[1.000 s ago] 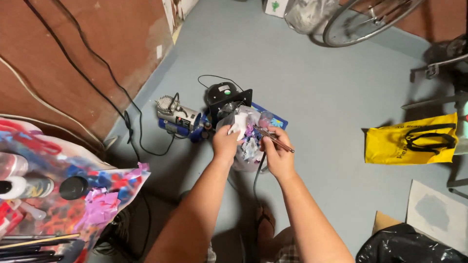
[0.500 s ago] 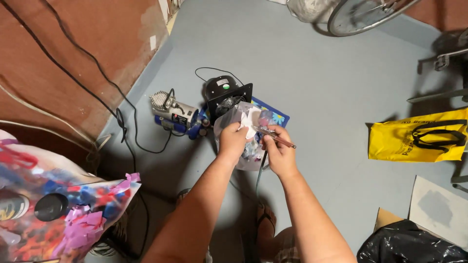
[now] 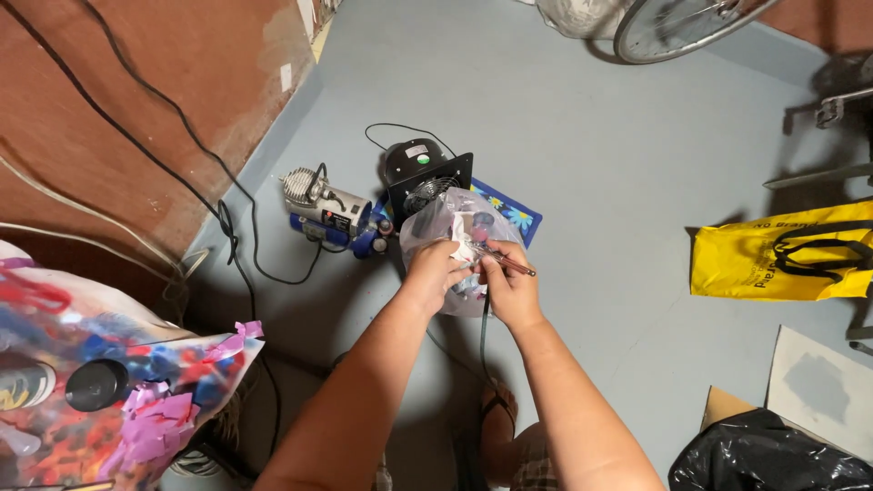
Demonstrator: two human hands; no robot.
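- Head view, hands: the left hand (image 3: 435, 273) is closed, pinching a small white wad, seemingly tissue (image 3: 462, 252). The right hand (image 3: 509, 289) is closed around an airbrush (image 3: 503, 262), a slim pen-like tool whose tip points right.
- Head view, landmark: both hands hover just in front of the black fan (image 3: 426, 177) on the floor. A clear plastic bag (image 3: 450, 227) with paint-stained contents lies directly beneath them.
- Head view, surroundings: a small compressor (image 3: 329, 216) sits left of the fan. A yellow bag (image 3: 782, 262) lies well to the fan's right. A paint-spattered surface (image 3: 109, 382) sits well left of the fan, nearer the camera.
- Step in hand, as judged: wiping the airbrush body with the wad.
- Next move, as judged: requires a steady right-hand grip while the left hand draws the wad along the tool.
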